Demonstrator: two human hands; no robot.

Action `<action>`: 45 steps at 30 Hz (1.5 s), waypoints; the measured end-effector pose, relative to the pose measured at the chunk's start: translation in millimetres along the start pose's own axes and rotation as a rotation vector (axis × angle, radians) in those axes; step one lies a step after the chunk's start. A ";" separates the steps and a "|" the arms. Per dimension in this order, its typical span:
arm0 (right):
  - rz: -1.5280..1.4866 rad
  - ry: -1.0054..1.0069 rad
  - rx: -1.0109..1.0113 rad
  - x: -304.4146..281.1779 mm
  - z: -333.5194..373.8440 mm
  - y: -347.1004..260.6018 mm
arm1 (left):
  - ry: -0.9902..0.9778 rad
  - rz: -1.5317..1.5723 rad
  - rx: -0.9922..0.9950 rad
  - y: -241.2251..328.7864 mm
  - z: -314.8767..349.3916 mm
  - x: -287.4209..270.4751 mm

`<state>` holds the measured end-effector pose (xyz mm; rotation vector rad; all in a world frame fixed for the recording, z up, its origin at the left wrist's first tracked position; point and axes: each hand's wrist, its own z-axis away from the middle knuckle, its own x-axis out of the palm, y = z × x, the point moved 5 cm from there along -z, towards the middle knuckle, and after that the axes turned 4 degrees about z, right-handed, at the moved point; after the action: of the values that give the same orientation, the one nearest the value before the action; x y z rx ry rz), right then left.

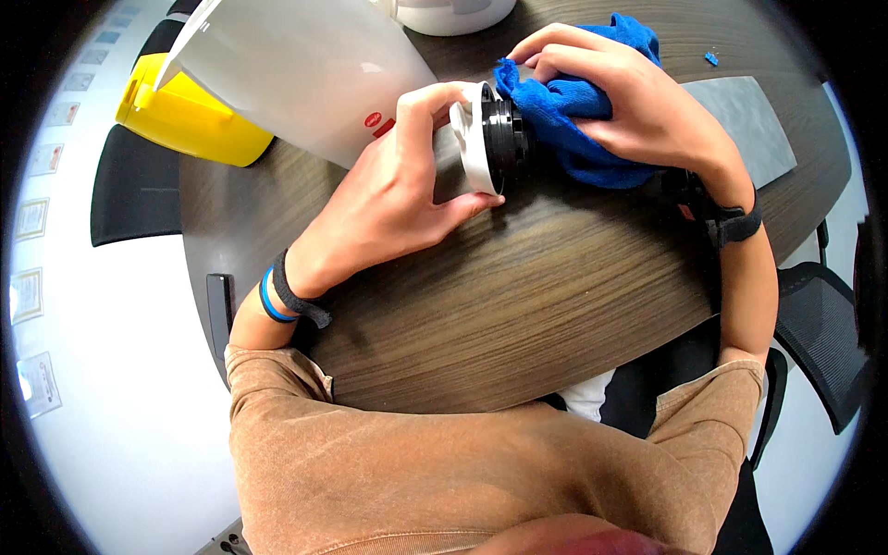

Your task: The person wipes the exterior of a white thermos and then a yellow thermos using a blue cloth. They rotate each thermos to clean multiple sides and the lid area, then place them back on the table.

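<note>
Wood-grain table (518,296), black mesh chair (826,338) near; left hand (398,185) grip pinching white-black lid (498,139), right hand (643,104) clutching blue cloth (578,148).

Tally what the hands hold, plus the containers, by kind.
Lid: 1, in the left hand
Cloth: 1, in the right hand
Containers: 3, a yellow one, a large white one, a cropped white one
Total: 5

The head-worn fisheye looks steeply down from close above the hands (393,190) and table (518,310).
</note>
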<state>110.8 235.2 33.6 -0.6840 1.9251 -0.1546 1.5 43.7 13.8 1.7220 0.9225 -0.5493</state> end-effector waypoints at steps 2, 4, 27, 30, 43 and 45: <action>-0.060 -0.042 -0.029 0.4 -3.0 -2.5 | -0.028 -0.007 -0.033 -1.8 1.8 0.1; -0.075 -0.079 -0.005 2.3 -0.6 1.7 | -0.075 -0.010 -0.061 -1.4 1.1 -0.4; 0.179 -0.168 0.053 12.5 10.0 -1.3 | -0.049 0.062 -0.091 2.0 -5.4 -18.4; 0.069 -0.207 0.096 8.3 1.3 -8.9 | -0.057 -0.048 -0.109 5.1 -5.2 -22.1; -0.170 -0.278 -0.131 17.3 -0.1 -8.5 | -0.057 -0.095 -0.194 0.6 0.3 -26.5; -0.195 -0.267 -0.126 16.6 3.8 -9.5 | -0.069 -0.105 -0.197 0.6 1.0 -27.2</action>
<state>112.9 219.3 22.4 -0.9287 1.6217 -0.0597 -14.2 34.2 33.8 1.4757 0.9880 -0.5637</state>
